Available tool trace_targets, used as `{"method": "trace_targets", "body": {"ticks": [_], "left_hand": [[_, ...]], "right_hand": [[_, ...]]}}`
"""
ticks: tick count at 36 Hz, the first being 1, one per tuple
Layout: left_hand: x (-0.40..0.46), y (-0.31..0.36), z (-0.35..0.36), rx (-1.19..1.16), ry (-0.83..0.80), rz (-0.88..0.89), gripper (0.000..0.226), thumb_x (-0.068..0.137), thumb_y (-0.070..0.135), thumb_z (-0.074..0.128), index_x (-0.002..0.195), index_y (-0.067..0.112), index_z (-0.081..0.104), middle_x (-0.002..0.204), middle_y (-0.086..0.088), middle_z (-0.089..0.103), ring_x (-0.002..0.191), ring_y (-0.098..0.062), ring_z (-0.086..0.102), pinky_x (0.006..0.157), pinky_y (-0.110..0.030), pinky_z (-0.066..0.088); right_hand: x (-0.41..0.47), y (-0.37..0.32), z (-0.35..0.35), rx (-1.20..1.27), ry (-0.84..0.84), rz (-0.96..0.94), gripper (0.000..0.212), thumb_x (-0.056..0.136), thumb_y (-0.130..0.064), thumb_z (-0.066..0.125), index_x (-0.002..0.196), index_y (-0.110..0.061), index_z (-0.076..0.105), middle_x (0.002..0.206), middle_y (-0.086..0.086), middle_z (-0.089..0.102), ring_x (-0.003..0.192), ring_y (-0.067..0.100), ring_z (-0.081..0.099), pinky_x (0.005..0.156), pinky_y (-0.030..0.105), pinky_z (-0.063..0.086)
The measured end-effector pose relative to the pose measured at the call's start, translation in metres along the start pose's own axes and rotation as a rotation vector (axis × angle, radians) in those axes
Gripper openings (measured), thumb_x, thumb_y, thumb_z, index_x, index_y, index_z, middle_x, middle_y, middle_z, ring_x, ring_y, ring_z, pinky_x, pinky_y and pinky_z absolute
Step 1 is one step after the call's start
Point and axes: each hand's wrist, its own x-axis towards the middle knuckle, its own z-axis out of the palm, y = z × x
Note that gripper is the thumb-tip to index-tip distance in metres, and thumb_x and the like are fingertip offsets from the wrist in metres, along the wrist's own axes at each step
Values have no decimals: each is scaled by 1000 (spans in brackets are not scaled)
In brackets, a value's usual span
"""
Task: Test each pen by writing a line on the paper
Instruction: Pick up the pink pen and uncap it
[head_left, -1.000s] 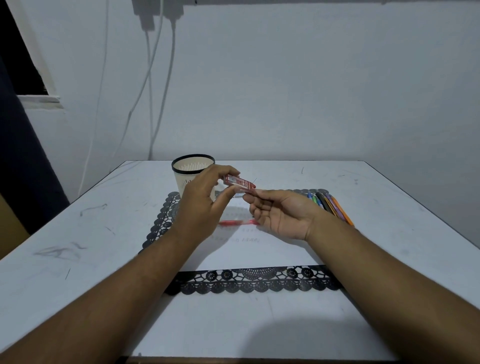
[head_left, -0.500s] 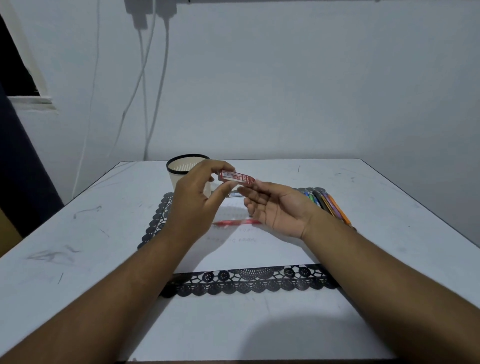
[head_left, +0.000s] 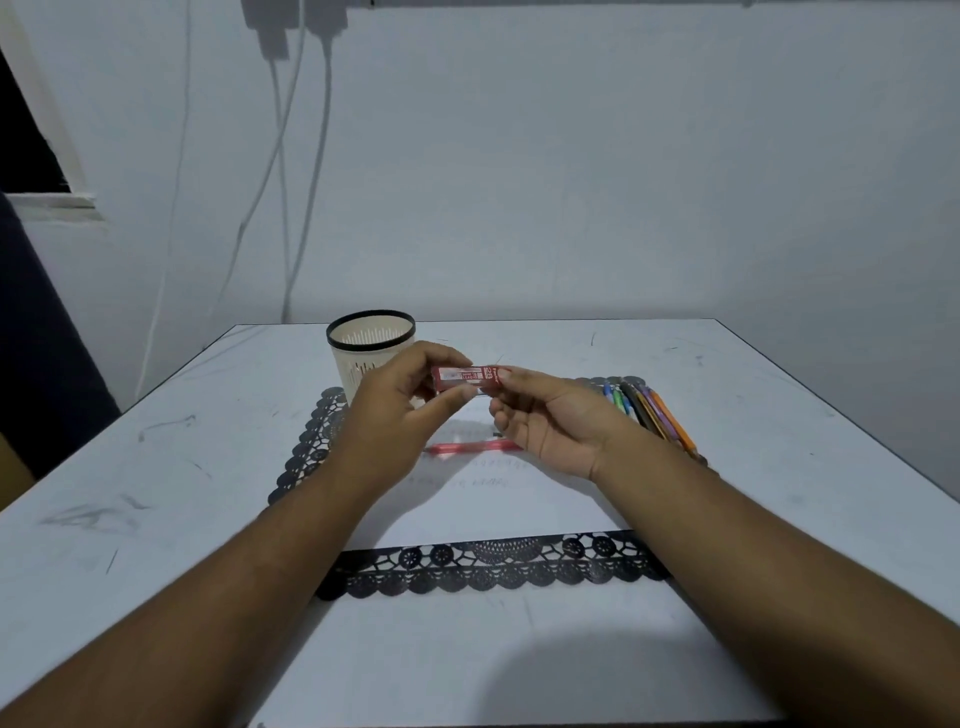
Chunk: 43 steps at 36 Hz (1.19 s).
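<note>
A small red lead-refill case (head_left: 466, 377) marked 2B is held level above the paper. My left hand (head_left: 400, 415) pinches its left end between thumb and fingers. My right hand (head_left: 550, 421) is palm up, its fingertips on the case's right end. Under the hands a red pen (head_left: 470, 447) lies across the white paper (head_left: 483, 509), which bears faint written lines. Several coloured pens (head_left: 647, 408) lie side by side at the paper's right edge.
The paper lies on a black lace placemat (head_left: 483, 569) on a white table (head_left: 156, 519). A cream slotted pen holder (head_left: 370, 349) with a black rim stands behind my left hand. White cables hang down the wall at the back left.
Both hands rose slightly with the case. The case turned from tilted to level, and my right fingertips closed onto its right end.
</note>
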Motion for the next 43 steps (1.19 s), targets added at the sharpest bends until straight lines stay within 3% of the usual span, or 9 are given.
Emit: {"method": "trace_targets", "body": {"ticks": [3, 7, 12, 17, 23, 25, 30, 34, 43], "left_hand": [[1, -7, 1, 146, -48, -33, 24, 90, 14, 78, 108, 25, 68, 96, 12, 71, 80, -6, 65, 72, -29, 56], [1, -16, 6, 272, -110, -47, 48, 85, 18, 83, 125, 28, 60, 119, 17, 60, 100, 5, 59, 77, -26, 54], [1, -15, 4, 282, -103, -25, 57, 84, 27, 83, 134, 31, 55, 118, 18, 63, 106, -1, 59, 82, -31, 54], [-2, -10, 8, 257, -101, -19, 46, 85, 23, 84, 124, 31, 62, 95, 10, 73, 80, -1, 64, 66, -12, 45], [-1, 0, 4, -8, 66, 25, 25, 93, 16, 75, 116, 22, 70, 100, 5, 77, 91, -15, 73, 82, -41, 59], [-1, 2, 5, -10, 73, 58, 22, 93, 14, 74, 114, 21, 72, 97, 5, 77, 91, -17, 74, 86, -41, 59], [1, 1, 2, 120, 92, 150, 18, 97, 15, 70, 115, 16, 72, 100, 6, 73, 91, -14, 68, 80, -33, 56], [3, 3, -2, 171, 104, 217, 16, 100, 19, 66, 115, 16, 71, 103, 6, 71, 95, -18, 68, 80, -35, 56], [3, -1, -4, 143, 66, 177, 16, 97, 23, 66, 112, 22, 70, 104, 9, 72, 94, -14, 69, 79, -30, 55]], "right_hand": [[2, -4, -3, -177, 102, -206, 15, 88, -5, 75, 103, -1, 77, 89, 13, 75, 72, 16, 68, 66, 24, 60], [-10, -16, 3, -808, 246, -543, 10, 96, -13, 73, 102, -15, 80, 88, -1, 79, 75, 8, 69, 71, 25, 59], [-17, -18, 8, -1044, 220, -628, 10, 96, -19, 73, 103, -20, 81, 84, -11, 77, 77, -1, 69, 69, 17, 52], [-11, -13, 8, -753, 231, -524, 10, 96, -13, 72, 103, -12, 79, 90, 2, 78, 75, 14, 68, 68, 29, 58], [-6, 4, 16, 123, 82, 25, 13, 95, -6, 68, 90, 4, 75, 75, 13, 73, 56, 14, 65, 55, 20, 58], [-5, 8, 19, 153, 32, 102, 18, 92, -5, 68, 80, 5, 78, 74, 13, 74, 54, 13, 66, 55, 19, 59], [-3, 13, 17, 181, 10, 159, 18, 90, -6, 71, 105, 4, 72, 86, 15, 75, 57, 16, 69, 53, 23, 60], [-2, 12, 17, 162, -17, 173, 20, 82, -8, 73, 97, 5, 73, 84, 15, 75, 59, 18, 70, 57, 23, 61], [-5, 12, 17, 189, -21, 153, 19, 100, -6, 59, 111, 8, 67, 94, 20, 74, 62, 21, 70, 58, 25, 62]]}}
